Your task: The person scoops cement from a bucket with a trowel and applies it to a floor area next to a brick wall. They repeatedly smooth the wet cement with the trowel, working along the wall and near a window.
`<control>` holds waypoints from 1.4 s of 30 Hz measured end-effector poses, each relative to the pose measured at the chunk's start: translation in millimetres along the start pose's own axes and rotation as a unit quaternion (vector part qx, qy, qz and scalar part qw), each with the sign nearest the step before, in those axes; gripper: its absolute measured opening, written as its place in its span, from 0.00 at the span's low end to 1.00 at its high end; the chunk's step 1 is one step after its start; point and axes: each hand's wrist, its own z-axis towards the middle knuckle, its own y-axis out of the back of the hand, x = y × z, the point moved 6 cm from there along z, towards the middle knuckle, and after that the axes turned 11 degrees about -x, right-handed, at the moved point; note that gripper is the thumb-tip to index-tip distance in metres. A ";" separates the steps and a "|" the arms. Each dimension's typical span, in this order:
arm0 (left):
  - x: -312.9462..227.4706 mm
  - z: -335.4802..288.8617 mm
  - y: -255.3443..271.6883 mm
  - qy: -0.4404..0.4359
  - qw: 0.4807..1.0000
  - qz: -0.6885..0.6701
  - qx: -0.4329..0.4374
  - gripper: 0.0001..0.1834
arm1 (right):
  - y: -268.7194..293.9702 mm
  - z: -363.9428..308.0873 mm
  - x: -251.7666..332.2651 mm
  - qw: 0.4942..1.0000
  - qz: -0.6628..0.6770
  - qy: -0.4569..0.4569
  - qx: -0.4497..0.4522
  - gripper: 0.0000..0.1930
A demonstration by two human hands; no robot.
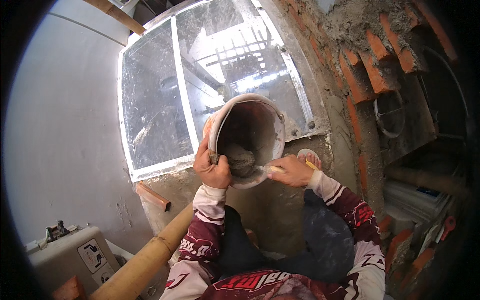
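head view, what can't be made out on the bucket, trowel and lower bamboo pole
In the head view:
Tip of the trowel: hidden, apparently by mortar.
Its handle: partly covered by the right hand.
Underside of the bucket: behind its own walls.
Lower bamboo pole: cut off by the lower edge.

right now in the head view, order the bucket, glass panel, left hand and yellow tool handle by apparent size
1. Glass panel
2. Bucket
3. Left hand
4. Yellow tool handle, partly covered
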 end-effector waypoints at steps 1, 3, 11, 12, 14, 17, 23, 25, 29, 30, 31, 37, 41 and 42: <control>2.7 -0.3 -2.8 0.027 0.999 -0.014 -0.013 0.23 | 3.6 -2.4 0.5 1.000 0.004 0.014 -0.012 0.20; 2.1 -0.5 -0.8 0.013 0.999 0.029 -0.012 0.23 | 9.5 -8.2 0.6 0.998 0.012 0.041 -0.037 0.20; -1.4 -5.1 -8.6 0.111 0.993 -0.041 -0.030 0.25 | 18.0 -21.7 -2.0 0.997 0.061 0.044 -0.020 0.19; 0.6 -4.0 -5.5 0.100 0.994 -0.028 -0.029 0.25 | 19.8 -23.5 -1.8 0.997 0.071 0.019 -0.005 0.19; 6.7 -3.7 -1.3 0.079 0.996 -0.002 -0.028 0.26 | 25.0 -28.5 0.8 0.995 0.091 -0.032 0.028 0.18; 15.6 -3.6 5.3 0.110 0.993 -0.030 -0.038 0.27 | 41.5 -37.5 -4.7 0.988 0.146 -0.014 -0.053 0.17; 16.4 2.1 16.4 0.121 0.990 0.000 -0.068 0.28 | 75.9 -45.2 -54.7 0.950 0.274 -0.062 -0.140 0.12; 18.8 3.3 23.0 0.114 0.991 -0.002 -0.075 0.27 | 93.0 -39.4 -77.2 0.936 0.302 -0.038 -0.175 0.12; 28.3 2.7 31.5 0.132 0.989 0.014 -0.072 0.28 | 137.1 -29.2 -129.2 0.870 0.415 -0.125 -0.234 0.14; 27.7 2.7 30.9 0.130 0.989 0.012 -0.072 0.28 | 148.2 -23.3 -142.9 0.844 0.453 -0.151 -0.246 0.15; 27.4 2.3 29.3 0.129 0.989 0.012 -0.070 0.28 | 157.2 -17.9 -161.2 0.813 0.491 -0.178 -0.256 0.17; 28.7 -3.4 21.3 0.144 0.988 -0.002 -0.063 0.27 | 164.6 -22.7 -239.7 0.703 0.629 -0.190 -0.272 0.23; 33.0 -0.9 33.0 0.149 0.986 0.036 -0.058 0.28 | 152.6 -61.6 -216.3 0.764 0.518 -0.205 -0.326 0.22; 30.7 -0.4 32.4 0.147 0.987 0.031 -0.057 0.28 | 154.2 -70.9 -210.0 0.793 0.452 -0.223 -0.342 0.21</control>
